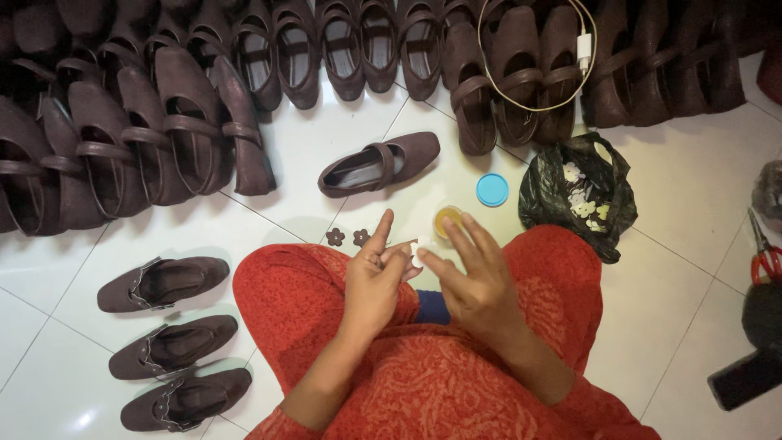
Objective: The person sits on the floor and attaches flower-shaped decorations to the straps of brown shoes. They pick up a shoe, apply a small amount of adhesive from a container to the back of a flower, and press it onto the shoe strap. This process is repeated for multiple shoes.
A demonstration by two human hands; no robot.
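Both hands, left (373, 273) and right (472, 273), pinch one white flower trim (415, 253); three shoes (175, 350) decorated, rows (122, 138) remaining.

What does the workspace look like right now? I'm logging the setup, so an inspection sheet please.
Surface: white tiled floor, glossy.
Job's things: small white piece pinched between both hands; open pot of yellow paste, its blue lid beside it; two brown flower trims; one brown shoe lying apart.
Clutter: black bag of white flowers; red-handled scissors; dark tool at right.
Grippers: left hand and right hand meet at the piece.
Cables: white charger cable over the shoes.
Surroundings: rows of brown shoes; three more at left.
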